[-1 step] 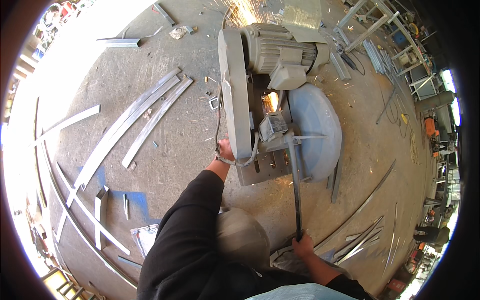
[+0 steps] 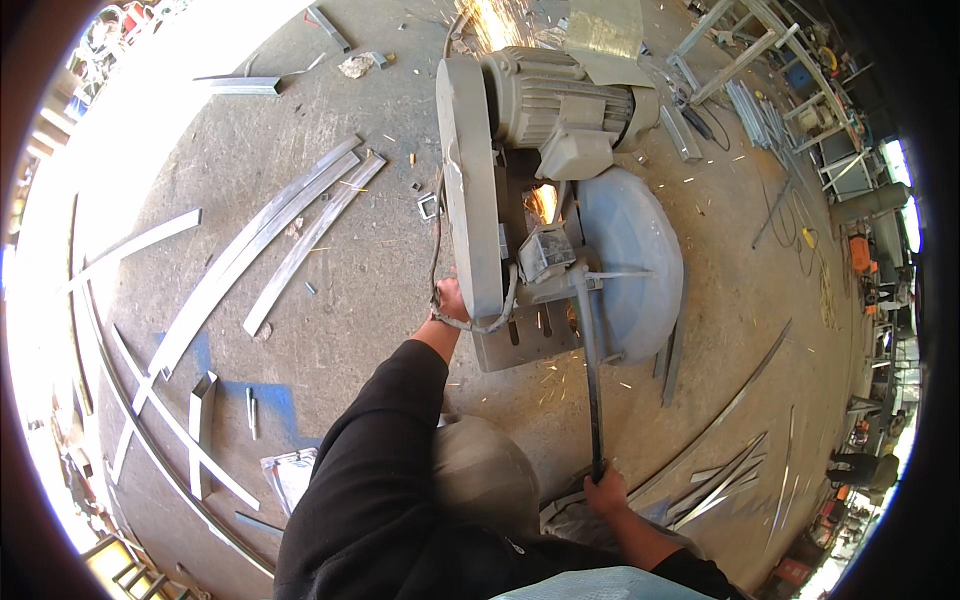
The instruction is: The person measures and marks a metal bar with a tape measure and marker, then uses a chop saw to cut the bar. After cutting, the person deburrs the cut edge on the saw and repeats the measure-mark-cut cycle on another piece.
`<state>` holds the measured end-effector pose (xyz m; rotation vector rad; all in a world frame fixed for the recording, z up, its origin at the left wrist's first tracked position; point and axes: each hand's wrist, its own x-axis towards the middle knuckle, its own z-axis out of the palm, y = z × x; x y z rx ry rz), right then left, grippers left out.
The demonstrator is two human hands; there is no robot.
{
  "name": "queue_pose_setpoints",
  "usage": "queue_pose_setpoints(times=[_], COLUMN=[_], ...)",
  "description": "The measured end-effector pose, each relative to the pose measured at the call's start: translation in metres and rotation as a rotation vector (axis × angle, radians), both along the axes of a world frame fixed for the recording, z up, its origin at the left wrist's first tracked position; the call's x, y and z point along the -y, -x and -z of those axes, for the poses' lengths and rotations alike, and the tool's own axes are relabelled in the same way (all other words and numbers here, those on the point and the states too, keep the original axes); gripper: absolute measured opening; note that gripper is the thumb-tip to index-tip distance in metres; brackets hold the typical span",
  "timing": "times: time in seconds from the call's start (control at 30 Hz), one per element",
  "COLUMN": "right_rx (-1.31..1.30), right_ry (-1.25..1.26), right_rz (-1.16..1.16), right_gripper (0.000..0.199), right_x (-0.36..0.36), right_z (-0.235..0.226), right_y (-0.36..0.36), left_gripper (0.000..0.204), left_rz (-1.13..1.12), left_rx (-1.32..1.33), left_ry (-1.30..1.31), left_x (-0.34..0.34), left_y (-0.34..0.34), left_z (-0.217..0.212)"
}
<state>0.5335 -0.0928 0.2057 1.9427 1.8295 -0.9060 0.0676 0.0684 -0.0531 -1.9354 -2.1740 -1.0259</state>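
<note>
A grey chop saw stands in front of me, with a ribbed motor (image 2: 560,100), a long belt guard (image 2: 467,190) and a rounded blue-grey blade guard (image 2: 635,260). My right hand (image 2: 607,493) is closed round the dark grip at the lower end of the saw's lever handle (image 2: 592,390). My left hand (image 2: 452,298) reaches in beside the lower end of the belt guard, by a hanging cable (image 2: 436,240). Its fingers are mostly hidden there. Bright sparks (image 2: 543,203) glow in the gap between the guards, and more spray out beyond the motor.
Long metal strips (image 2: 255,250) lie on the concrete floor at left, with a short square tube (image 2: 202,430) nearer me. Thin offcuts (image 2: 720,480) are scattered at lower right. A metal frame (image 2: 745,50) stands at far right, near a bundle of bars (image 2: 755,115).
Only the flying sparks differ: some now streak over the metal strips at left and over the floor below the saw base. Both hands and the saw look unmoved.
</note>
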Motion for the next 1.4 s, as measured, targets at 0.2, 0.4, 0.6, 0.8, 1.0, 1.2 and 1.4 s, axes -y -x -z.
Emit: queue_pose_setpoints(times=[0.2,0.4,0.6,0.8,1.0,1.2,1.4], right_rx=[0.018,-0.008,0.049,0.079,0.096,-0.041,-0.178], right_ry=[-0.003,-0.006,0.030,0.044,-0.063,-0.252,-0.450], right_rz=[0.002,-0.002,0.001,-0.003,0.008,0.030,-0.039], right_gripper=[0.041,0.041,0.041,0.043,0.037,0.038,0.035], right_x=[0.000,0.001,0.002,0.003,0.006,-0.023,-0.065], right_z=[0.006,0.011,0.018,0.024,-0.037,-0.177,-0.300], right_y=[-0.003,-0.006,-0.008,-0.004,-0.002,0.035,0.088], left_gripper=[0.051,0.046,0.037,0.045,0.052,0.065,0.078], left_rz=[-0.046,-0.043,-0.002,0.004,0.098,0.119,-0.054], left_rx=[-0.134,-0.171,-0.208,-0.034,0.730,0.011,0.057], left_ry=[-0.007,-0.010,0.278,0.173,-0.096,0.800,1.134], left_x=[0.005,0.006,0.011,0.002,-0.009,0.014,0.053], left_y=[-0.002,-0.002,-0.001,0.003,-0.010,0.003,0.001], left_z=[-0.006,-0.017,-0.011,0.046,0.042,-0.036,-0.121])
